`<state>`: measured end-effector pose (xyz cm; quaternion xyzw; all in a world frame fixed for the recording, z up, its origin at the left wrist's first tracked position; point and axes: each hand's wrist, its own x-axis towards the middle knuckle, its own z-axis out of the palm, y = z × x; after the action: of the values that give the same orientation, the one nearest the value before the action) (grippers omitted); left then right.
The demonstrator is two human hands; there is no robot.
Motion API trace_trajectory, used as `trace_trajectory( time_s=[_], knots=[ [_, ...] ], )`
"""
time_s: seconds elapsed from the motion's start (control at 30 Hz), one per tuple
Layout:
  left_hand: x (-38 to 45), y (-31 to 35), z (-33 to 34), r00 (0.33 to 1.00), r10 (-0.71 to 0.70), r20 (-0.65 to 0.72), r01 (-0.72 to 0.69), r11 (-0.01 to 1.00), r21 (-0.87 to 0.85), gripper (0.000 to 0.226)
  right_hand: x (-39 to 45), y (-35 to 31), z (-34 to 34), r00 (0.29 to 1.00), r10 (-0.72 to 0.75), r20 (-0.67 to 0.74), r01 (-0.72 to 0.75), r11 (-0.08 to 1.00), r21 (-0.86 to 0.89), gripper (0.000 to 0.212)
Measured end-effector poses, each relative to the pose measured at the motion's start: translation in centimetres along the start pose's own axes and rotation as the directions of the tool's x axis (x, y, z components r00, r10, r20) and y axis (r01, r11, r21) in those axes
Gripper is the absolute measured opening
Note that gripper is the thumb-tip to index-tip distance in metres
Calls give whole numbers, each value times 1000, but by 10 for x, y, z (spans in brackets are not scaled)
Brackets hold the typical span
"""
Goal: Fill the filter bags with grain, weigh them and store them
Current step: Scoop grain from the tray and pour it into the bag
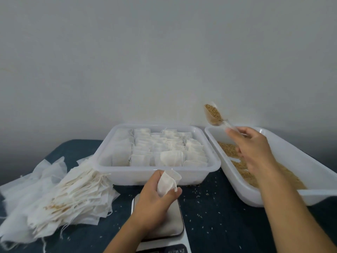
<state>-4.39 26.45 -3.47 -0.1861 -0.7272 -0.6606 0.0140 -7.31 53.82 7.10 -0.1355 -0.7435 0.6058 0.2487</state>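
Observation:
My left hand (155,199) grips an empty white filter bag (166,182) by its lower part, above the scale (175,227). My right hand (255,148) holds the handle of a clear scoop (214,115) heaped with brown grain, raised above the left end of the grain tray (284,145). Loose grain (237,161) covers that tray's floor. The white storage tray (211,154) in the middle holds several filled bags (160,147) standing in rows.
A fanned pile of empty filter bags (60,196) lies on the dark blue tablecloth (218,225) at the left. Spilled grains dot the cloth between the scale and the grain tray. A plain grey wall stands close behind the trays.

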Motion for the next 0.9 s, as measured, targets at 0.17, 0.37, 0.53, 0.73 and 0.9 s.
trace_trajectory(
  time_s=[0.17, 0.37, 0.53, 0.73, 0.9],
  knots=[
    [2, -2, -15, 998, -29, -60, 29, 1000, 4, 26, -16, -22, 7, 933, -42, 357, 11, 996, 86, 43],
    [3, -4, -46, 994, -48, -102, 50, 998, 22, 29, -29, -27, 6, 801, 1, 599, 94, 987, -127, 41],
    [6, -10, -56, 993, -28, -114, 36, 997, 68, 31, -31, -36, -2, 753, 15, 658, 204, 945, -254, 34],
    [7, -12, -55, 997, -13, -82, 24, 990, 140, 36, -31, -44, -7, 708, 16, 706, 279, 912, -300, 36],
    [7, -14, -52, 998, -16, -63, 28, 979, 203, 20, -37, -50, -10, 698, 52, 714, 332, 860, -387, 34]
  ],
)
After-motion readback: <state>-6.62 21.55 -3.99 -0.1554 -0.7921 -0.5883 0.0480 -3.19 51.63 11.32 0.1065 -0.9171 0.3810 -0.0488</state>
